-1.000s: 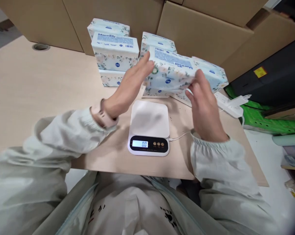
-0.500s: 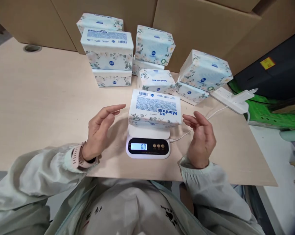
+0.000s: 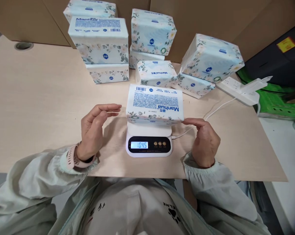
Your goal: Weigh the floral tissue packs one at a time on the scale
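A white pack of Manhua tissues (image 3: pixel 154 102) with a floral edge rests on the kitchen scale (image 3: pixel 149 155). The scale's lit display (image 3: pixel 139 145) appears to read 104.5. On the pack's left, my left hand (image 3: pixel 95 129) is raised with its fingers stretched out, a small gap away from the wrapper. My right hand (image 3: pixel 203 140) is at the pack's lower right corner. Its index finger points toward that corner; whether it touches cannot be made out, and its other fingers are partly hidden. Neither hand holds anything.
Behind the scale, several more tissue packs stand in stacks, such as the left tissue stack (image 3: pixel 102 54) and right tissue stack (image 3: pixel 209 63). A white power strip (image 3: pixel 237 91) lies at the right, with a cable (image 3: pixel 219 107) running to the scale. Cardboard boxes (image 3: pixel 211 19) line the back.
The display has gone from 0.0 to about 104.5. My right hand's index finger has straightened toward the pack's corner. The view has shifted slightly; the pack stays on the scale.
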### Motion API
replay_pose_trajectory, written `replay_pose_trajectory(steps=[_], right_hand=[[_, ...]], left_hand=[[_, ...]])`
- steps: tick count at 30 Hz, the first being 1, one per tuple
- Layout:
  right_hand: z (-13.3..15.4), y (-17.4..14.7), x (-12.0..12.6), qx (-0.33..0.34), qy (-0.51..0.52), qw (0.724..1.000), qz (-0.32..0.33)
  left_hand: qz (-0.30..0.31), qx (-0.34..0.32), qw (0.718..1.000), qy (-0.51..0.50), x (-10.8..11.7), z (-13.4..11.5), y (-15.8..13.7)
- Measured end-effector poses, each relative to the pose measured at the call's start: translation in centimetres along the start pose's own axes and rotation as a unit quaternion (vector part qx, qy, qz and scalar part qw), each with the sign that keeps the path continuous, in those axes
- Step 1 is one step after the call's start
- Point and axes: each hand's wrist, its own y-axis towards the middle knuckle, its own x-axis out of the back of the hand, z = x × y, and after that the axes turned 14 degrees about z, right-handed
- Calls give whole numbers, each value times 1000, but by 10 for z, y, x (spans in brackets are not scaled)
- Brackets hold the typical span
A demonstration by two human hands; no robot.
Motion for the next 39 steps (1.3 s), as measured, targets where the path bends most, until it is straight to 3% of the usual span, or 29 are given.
replay_pose_trajectory(steps=[14, 26, 39], right_hand=[[-6, 1, 0, 27, 3, 1000, 14], [-1, 3, -2, 10, -35, 999, 5], [0, 12, 0, -19, 60, 992, -108]], left_hand=[[10, -17, 1000, -5, 8, 2, 2], [-1, -25, 999, -22, 6, 0, 4], [-43, 5, 999, -29, 9, -1, 11]])
